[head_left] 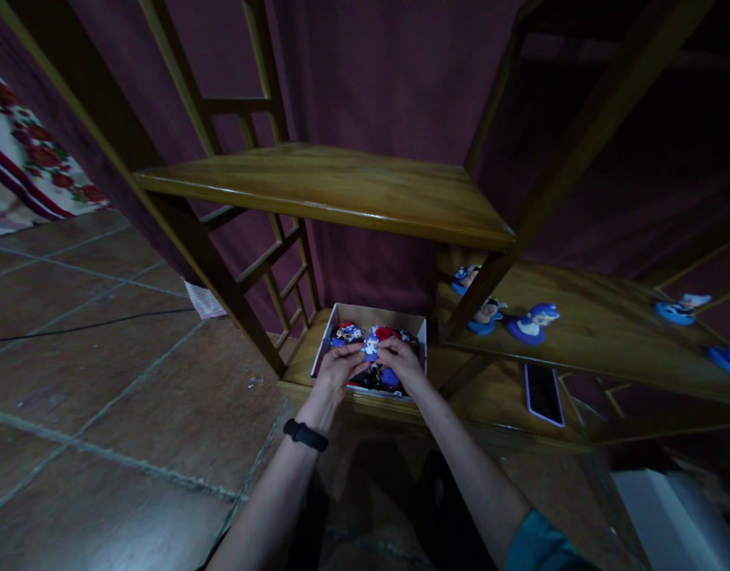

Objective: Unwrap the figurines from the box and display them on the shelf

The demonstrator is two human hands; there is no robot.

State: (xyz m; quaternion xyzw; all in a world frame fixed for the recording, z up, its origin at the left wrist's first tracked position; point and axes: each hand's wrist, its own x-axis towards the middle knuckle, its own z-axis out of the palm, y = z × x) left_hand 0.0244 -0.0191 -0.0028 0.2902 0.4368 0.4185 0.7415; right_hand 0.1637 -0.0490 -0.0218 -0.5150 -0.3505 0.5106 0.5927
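A small purple-and-white figurine (370,347) is held upright between both hands, over an open cardboard box (422,349). My left hand (339,366) pinches its left side, a dark band around that wrist. From the other side, the fingers of my right hand (402,362) close on it too. Several more small figurines (348,331) in red, blue, white and purple lie jumbled in the box beneath. The box rests on the lowest wooden shelf, and my hands hide part of its contents.
Above the box juts a wooden shelf board (322,186). On the right shelf (602,317) stand several figurines, one of them a purple figurine (534,323). A phone (544,394) lies lower right. A cable (91,325) crosses the tiled floor.
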